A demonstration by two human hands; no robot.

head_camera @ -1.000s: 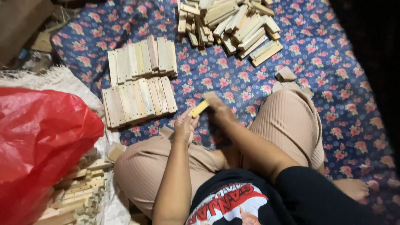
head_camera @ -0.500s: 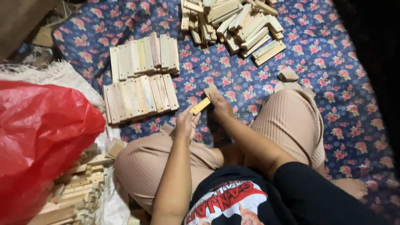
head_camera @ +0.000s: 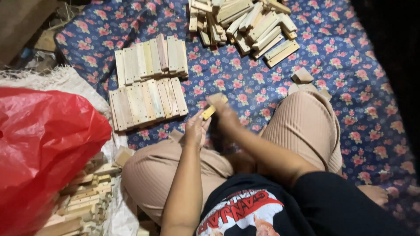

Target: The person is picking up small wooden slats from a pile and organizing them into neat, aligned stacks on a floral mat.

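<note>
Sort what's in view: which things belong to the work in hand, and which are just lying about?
In the work:
small wooden block, held between left hand and right hand
two neat rows of wooden blocks
loose heap of wooden blocks

Lying about:
red plastic bag
wood offcuts beside it
floral cloth

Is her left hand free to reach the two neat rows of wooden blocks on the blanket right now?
Probably not free: the left hand holds the small wooden block together with the right hand. The path looks open, though; the rows of blocks lie just ahead with only bare blanket between.
</note>
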